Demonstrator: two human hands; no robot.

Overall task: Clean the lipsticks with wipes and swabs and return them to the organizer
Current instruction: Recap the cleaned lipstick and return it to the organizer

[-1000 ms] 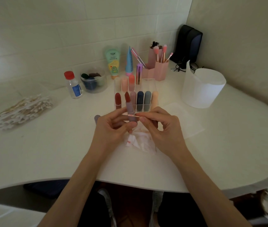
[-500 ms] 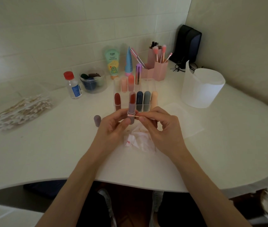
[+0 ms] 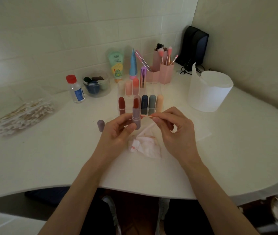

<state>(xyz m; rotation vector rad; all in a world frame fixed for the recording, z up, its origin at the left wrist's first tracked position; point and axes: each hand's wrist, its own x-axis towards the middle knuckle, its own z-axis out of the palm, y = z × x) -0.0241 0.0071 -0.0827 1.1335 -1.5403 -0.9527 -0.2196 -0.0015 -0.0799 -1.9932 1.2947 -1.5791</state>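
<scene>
Lipstick (image 3: 136, 116), uncapped and upright at frame centre, sat gripped in our left hand (image 3: 117, 133); our right hand (image 3: 173, 131) pinched a cotton swab (image 3: 145, 116) beside it.

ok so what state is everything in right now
lipstick, uncapped, upright, held in left hand
swab, tip stained pink, pinched by right hand
purple cap, off, on table
wipe, crumpled, red-stained
bottle, red cap on
</scene>
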